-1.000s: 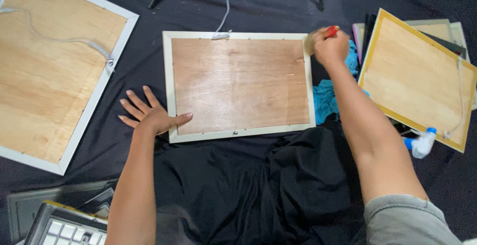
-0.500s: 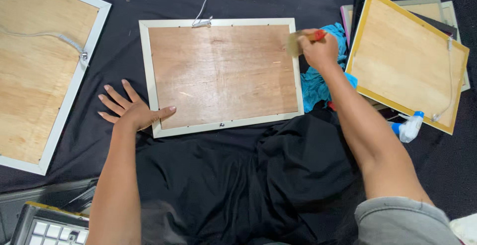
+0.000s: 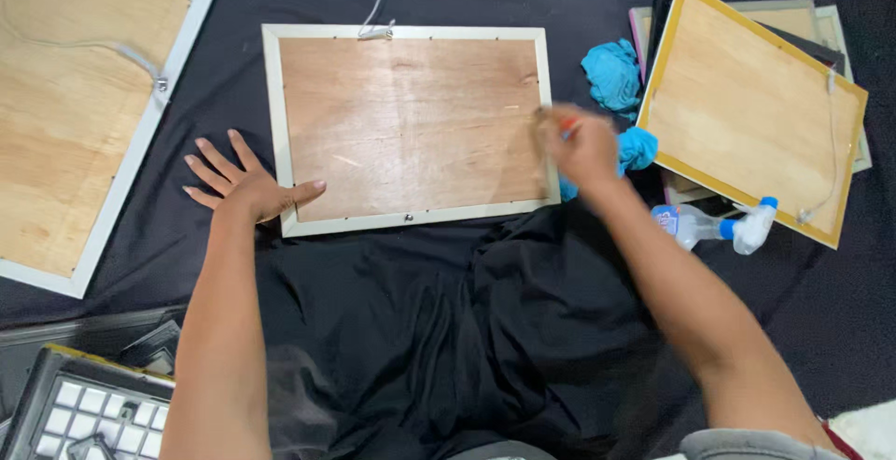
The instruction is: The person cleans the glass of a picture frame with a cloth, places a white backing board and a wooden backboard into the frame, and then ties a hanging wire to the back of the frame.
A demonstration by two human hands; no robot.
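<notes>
Left hand (image 3: pixel 245 183), fingers spread, presses flat at the frame's (image 3: pixel 408 128) 8 o'clock corner. Right hand (image 3: pixel 581 146), motion-blurred at 3 o'clock, grips a small red-tipped tool (image 3: pixel 563 127); tool type indistinct.

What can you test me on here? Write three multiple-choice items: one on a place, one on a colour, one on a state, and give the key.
1. Where does the spray bottle lie?
A. On the middle frame
B. On the black cloth below the yellow-edged frame
C. Beside the left hand

2. What colour is the crumpled rag?
A. Red
B. White
C. Blue

3. How is the left hand?
A. Flat, fingers spread, at the frame's corner
C. Closed on a bottle
B. Raised off the cloth

Key: 1 B, the bottle lies on its side on the black cloth just under the yellow-edged frame. 2 C, the rag is bright blue. 3 A, the palm lies flat with the thumb on the lower left corner of the middle frame.
</notes>
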